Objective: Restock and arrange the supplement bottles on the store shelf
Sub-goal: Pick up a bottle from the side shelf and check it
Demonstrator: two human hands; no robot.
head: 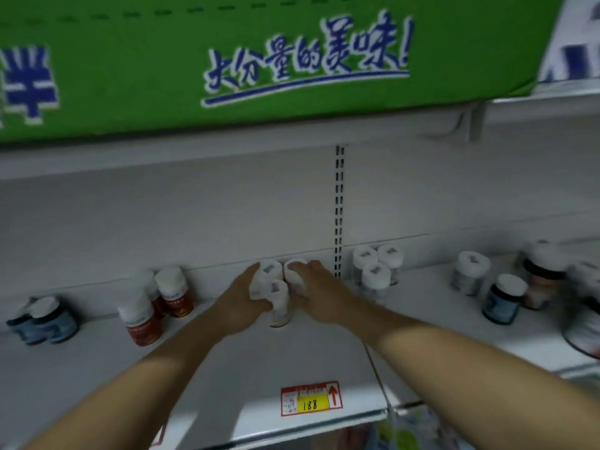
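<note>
Three white-capped supplement bottles stand in a tight cluster at the back of the white shelf (227,368). My left hand (242,302) grips the back left bottle (268,274) from the left. My right hand (319,292) wraps over the back right bottle (293,271). The front bottle (279,303) stands between both hands, touching them.
Red-labelled bottles (156,306) stand to the left, blue ones (42,319) at far left. A trio of white-capped bottles (376,274) is just right of the slotted upright (339,209); more bottles (503,300) farther right. A green box (227,60) sits overhead. A price tag (311,397) marks the front edge.
</note>
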